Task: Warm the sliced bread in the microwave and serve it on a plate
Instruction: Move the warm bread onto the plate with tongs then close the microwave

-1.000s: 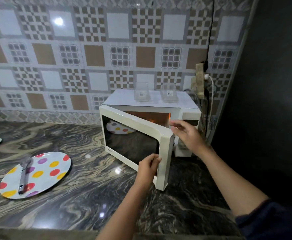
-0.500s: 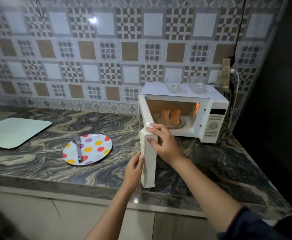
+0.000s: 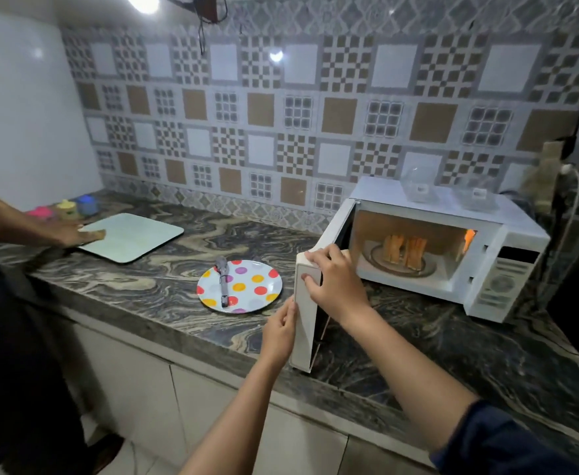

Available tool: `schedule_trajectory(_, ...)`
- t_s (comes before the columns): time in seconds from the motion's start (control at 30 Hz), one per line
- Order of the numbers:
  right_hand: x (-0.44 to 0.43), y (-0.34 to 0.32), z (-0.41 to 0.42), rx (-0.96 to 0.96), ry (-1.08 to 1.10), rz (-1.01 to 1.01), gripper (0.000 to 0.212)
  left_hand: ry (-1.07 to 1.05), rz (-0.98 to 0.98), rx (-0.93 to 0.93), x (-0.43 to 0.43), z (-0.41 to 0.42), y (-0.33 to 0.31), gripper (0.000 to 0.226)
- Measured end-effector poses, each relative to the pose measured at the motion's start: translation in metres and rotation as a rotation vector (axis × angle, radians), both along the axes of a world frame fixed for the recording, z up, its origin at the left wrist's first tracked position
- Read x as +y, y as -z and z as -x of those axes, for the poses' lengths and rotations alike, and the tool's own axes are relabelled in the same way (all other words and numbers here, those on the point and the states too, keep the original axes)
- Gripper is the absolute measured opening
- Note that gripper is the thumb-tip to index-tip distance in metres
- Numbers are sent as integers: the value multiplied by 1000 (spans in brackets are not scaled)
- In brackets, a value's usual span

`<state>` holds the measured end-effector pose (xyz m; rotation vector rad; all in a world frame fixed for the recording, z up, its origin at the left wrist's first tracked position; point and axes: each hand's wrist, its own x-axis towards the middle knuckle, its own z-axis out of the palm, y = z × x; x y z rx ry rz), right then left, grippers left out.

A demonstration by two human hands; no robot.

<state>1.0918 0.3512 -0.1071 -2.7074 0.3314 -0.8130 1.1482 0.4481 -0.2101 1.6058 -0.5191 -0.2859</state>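
A white microwave (image 3: 507, 234) stands at the right of the marble counter, its door (image 3: 307, 323) swung wide open toward me. Inside, lit orange, several bread slices (image 3: 404, 252) stand upright on the glass turntable. My right hand (image 3: 336, 279) grips the door's upper edge. My left hand (image 3: 279, 329) rests its fingers against the door's outer face, lower down. Left of the door lies a polka-dot plate (image 3: 257, 293) with grey tongs (image 3: 223, 281) lying on it.
A pale cutting board (image 3: 133, 240) lies further left, with another person's hand (image 3: 75, 233) on its edge. Coloured small cups (image 3: 72, 207) stand in the corner. Two clear containers (image 3: 449, 193) sit on the microwave. A plug and cable (image 3: 569, 186) hang at the right wall.
The door has swung from half shut to fully open, showing the bread. My right hand moved from the cavity edge onto the door's top. The view pulled back and another person's hand appeared.
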Motion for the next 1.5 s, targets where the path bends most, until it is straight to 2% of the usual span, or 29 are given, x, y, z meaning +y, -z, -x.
schedule_trajectory(0.2, 1, -7, 4, 66, 10, 69, 38, 39, 15, -15, -3, -1, 6, 37)
schedule_trajectory(0.37, 16, -42, -10, 407, 36, 110, 43, 212, -10, 27, 9, -23, 0, 34)
schedule_trajectory(0.6, 53, -51, -96, 330, 35, 11, 36, 143, -123, -68, 47, -125, -14, 33)
schedule_trajectory(0.7, 63, -34, -153, 322, 65, -125, 34, 53, -173, -45, 67, -189, -9, 25)
schedule_trajectory(0.8, 58, 1, -206, 359, 143, -292, 31, -31, -272, -70, 86, -252, 7, 27)
schedule_trajectory(0.93, 37, 64, -251, 378, 306, -553, 31, -37, -288, -31, 102, -319, 34, 22)
schedule_trajectory(1.07, 11, 122, -263, 367, 490, -722, 36, 15, -349, -2, 105, -360, 63, 24)
schedule_trajectory(1.13, 2, 143, -264, 364, 564, -755, 36, 15, -357, 32, 101, -373, 72, 14)
schedule_trajectory(1.23, -7, 166, -264, 336, 663, -801, 31, 10, -414, 18, 94, -388, 86, 28)
schedule_trajectory(1.33, -11, 177, -271, 313, 714, -806, 33, 22, -483, 33, 87, -395, 101, 19)
schedule_trajectory(1.5, -20, 184, -284, 332, 771, -868, 28, 38, -539, 18, 77, -403, 111, 30)
